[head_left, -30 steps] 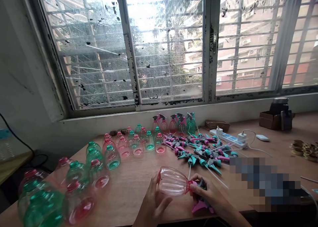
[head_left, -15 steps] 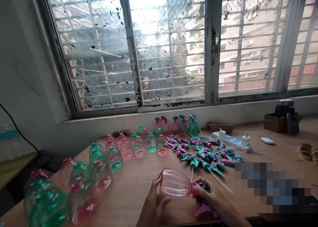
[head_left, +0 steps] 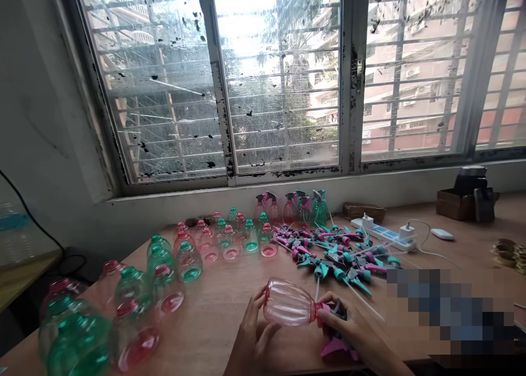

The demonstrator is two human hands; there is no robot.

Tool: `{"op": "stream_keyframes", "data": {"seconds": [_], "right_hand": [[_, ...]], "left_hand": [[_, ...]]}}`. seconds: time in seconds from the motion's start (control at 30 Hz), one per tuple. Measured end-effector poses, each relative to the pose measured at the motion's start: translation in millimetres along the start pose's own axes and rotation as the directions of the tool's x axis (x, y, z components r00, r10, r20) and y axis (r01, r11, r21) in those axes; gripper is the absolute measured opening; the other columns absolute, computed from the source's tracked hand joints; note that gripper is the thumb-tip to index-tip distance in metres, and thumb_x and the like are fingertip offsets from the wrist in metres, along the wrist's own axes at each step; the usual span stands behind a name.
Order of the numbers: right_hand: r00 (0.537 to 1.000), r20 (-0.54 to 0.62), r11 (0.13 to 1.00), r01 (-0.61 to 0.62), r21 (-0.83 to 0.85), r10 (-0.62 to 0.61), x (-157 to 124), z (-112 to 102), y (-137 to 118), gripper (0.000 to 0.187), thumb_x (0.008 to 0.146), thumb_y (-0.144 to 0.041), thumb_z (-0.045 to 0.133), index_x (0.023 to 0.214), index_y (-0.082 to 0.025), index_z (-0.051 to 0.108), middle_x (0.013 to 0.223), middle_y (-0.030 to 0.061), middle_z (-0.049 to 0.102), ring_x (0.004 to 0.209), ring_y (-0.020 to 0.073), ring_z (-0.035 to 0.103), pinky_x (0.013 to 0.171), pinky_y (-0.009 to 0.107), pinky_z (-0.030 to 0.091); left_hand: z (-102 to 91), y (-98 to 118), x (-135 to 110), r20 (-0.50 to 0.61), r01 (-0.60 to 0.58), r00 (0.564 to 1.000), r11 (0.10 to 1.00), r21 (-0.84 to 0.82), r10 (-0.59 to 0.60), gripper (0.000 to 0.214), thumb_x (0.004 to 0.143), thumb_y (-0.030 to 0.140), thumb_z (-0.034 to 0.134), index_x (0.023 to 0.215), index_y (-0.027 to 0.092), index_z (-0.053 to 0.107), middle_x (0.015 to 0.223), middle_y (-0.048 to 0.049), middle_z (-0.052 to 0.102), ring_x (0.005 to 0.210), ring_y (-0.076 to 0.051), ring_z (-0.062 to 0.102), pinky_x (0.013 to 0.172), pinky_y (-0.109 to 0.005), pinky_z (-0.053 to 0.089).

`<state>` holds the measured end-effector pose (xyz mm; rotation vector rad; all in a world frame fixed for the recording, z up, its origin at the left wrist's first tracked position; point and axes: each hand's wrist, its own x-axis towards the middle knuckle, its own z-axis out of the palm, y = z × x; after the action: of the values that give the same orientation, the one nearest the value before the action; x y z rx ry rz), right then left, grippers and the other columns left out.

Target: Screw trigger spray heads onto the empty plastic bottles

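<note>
A clear pink plastic bottle (head_left: pixel 290 303) lies on its side just above the wooden table (head_left: pixel 217 305), held between both hands. My left hand (head_left: pixel 255 335) cups its base end with fingers curled round it. My right hand (head_left: pixel 355 332) is closed on the pink and black spray trigger head (head_left: pixel 335 332) at the bottle's neck. A thin dip tube rises from the neck toward the pile of loose spray heads (head_left: pixel 337 252).
Several empty pink and green bottles (head_left: pixel 164 280) stand across the left and middle of the table. Finished spray bottles (head_left: pixel 293 207) stand by the window sill. A power strip (head_left: pixel 384 232), a white mouse (head_left: pixel 442 233) and a brown box (head_left: pixel 454 203) sit at the right.
The view shifted slightly; both hands keep hold of the bottle and trigger head, with the bottle turned a little.
</note>
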<state>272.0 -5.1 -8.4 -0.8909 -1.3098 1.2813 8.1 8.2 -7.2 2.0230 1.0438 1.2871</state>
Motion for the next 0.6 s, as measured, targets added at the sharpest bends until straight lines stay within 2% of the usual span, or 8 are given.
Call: {"op": "stream_keyframes", "data": {"seconds": [0.37,0.47,0.6], "right_hand": [[0.999,-0.005,0.999,0.033,-0.006,-0.033,-1.2,3.0,-2.6,0.04,0.079,-0.055,0.076,0.087,-0.019,0.059,0.068,-0.0004,0.069,0.055,0.0149,0.062,0.052,0.025,0.045],[0.999,0.012,0.999,0.037,-0.013,-0.037,-2.6,3.2,-2.8,0.04,0.08,-0.054,0.076,0.087,-0.019,0.06,0.069,-0.0002,0.069,0.055,0.0141,0.061,0.052,0.025,0.045],[0.999,0.012,0.999,0.044,-0.028,-0.044,-2.8,2.7,-3.5,0.039,0.08,-0.054,0.076,0.085,-0.018,0.06,0.069,0.0,0.069,0.055,0.014,0.061,0.052,0.025,0.045]], "left_hand": [[-0.2,6.8,-1.4,-0.025,-0.015,1.0,0.999,0.044,0.016,0.05,0.091,0.032,0.065,0.14,0.028,0.054,0.148,-0.0122,0.054,0.14,-0.033,0.047,0.118,-0.052,0.035],[-1.1,12.8,-2.1,-0.003,-0.006,1.0,0.998,0.059,0.007,0.053,0.09,0.034,0.067,0.141,0.028,0.052,0.149,-0.0122,0.052,0.14,-0.034,0.046,0.118,-0.053,0.035],[-2.5,20.5,-0.4,-0.021,0.018,1.0,1.0,0.019,-0.018,0.046,0.089,0.039,0.067,0.133,0.027,0.06,0.145,-0.0124,0.056,0.137,-0.035,0.049,0.117,-0.053,0.037]]}}
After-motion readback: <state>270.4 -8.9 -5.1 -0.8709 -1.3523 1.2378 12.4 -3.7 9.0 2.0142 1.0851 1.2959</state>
